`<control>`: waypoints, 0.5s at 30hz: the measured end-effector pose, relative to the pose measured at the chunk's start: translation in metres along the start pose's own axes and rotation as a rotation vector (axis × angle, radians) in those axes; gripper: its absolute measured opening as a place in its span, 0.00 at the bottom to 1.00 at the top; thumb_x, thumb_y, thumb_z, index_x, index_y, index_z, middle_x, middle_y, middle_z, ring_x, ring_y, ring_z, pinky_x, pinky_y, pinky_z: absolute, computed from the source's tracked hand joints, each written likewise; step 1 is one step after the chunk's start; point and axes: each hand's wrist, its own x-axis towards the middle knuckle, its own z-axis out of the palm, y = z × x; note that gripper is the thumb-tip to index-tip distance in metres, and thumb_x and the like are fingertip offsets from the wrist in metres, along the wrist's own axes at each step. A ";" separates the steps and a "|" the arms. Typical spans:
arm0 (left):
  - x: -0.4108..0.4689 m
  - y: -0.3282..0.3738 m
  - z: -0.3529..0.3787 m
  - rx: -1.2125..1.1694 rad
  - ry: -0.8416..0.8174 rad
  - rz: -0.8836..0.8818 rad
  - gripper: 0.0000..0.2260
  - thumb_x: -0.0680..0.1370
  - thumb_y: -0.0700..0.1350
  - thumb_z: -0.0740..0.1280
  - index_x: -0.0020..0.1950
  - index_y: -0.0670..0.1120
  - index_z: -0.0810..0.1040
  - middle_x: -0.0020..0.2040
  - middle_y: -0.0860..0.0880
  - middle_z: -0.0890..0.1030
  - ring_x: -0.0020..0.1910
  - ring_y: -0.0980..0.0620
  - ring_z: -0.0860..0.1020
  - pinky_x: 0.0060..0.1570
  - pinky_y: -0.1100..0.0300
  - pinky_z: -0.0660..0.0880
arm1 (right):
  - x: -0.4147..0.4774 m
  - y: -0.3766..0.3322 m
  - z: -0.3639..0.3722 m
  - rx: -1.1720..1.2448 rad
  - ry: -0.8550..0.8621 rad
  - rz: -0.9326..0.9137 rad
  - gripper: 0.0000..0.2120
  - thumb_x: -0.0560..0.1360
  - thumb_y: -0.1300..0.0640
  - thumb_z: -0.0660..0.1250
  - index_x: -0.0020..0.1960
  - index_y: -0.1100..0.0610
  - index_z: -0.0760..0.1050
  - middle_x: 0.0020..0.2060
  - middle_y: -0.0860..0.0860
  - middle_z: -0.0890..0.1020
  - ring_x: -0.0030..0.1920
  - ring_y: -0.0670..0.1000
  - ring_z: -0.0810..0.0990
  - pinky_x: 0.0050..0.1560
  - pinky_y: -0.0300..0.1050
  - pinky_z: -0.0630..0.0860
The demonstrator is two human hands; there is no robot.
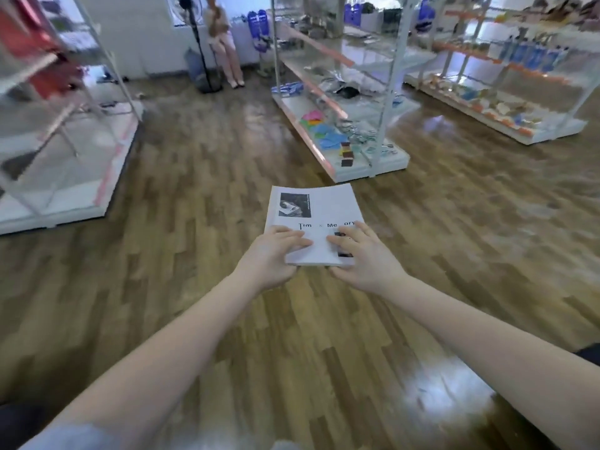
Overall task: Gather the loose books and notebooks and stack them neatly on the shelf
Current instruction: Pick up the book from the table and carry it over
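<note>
Gripping a thin white book (313,219) by its near corners, left hand (271,256) on one and right hand (370,261) on the other. Fingers (297,238) bent and spread on top of the cover, with thumbs out of sight. Held out flat above the wooden floor (292,336), with the far end pointing away from the fingertips. Black lettering and a dark photo on the cover just beyond the fingers. Well ahead of the fingers and a little to their right, a white shelf unit (357,164) with coloured items on its lowest board. Far off to the left of the fingers, a second shelf unit (65,177), blurred.
</note>
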 end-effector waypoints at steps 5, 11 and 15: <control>-0.066 -0.073 -0.051 0.019 0.156 -0.187 0.20 0.67 0.34 0.70 0.58 0.45 0.81 0.61 0.47 0.79 0.60 0.41 0.73 0.59 0.49 0.73 | 0.064 -0.091 0.035 0.018 -0.094 -0.226 0.32 0.66 0.39 0.57 0.64 0.56 0.75 0.64 0.55 0.74 0.69 0.59 0.66 0.72 0.46 0.52; -0.153 -0.136 -0.102 0.104 0.331 -0.450 0.17 0.66 0.37 0.73 0.55 0.44 0.83 0.56 0.46 0.82 0.55 0.39 0.77 0.54 0.45 0.75 | 0.132 -0.193 0.096 0.037 -0.186 -0.584 0.31 0.64 0.42 0.57 0.57 0.60 0.80 0.55 0.58 0.80 0.59 0.59 0.76 0.70 0.53 0.61; -0.203 -0.167 -0.134 0.158 0.410 -0.660 0.17 0.68 0.39 0.69 0.56 0.44 0.82 0.56 0.48 0.82 0.57 0.41 0.76 0.57 0.46 0.73 | 0.171 -0.264 0.144 0.098 -0.327 -0.749 0.32 0.63 0.41 0.58 0.61 0.57 0.78 0.59 0.56 0.78 0.64 0.62 0.71 0.68 0.57 0.66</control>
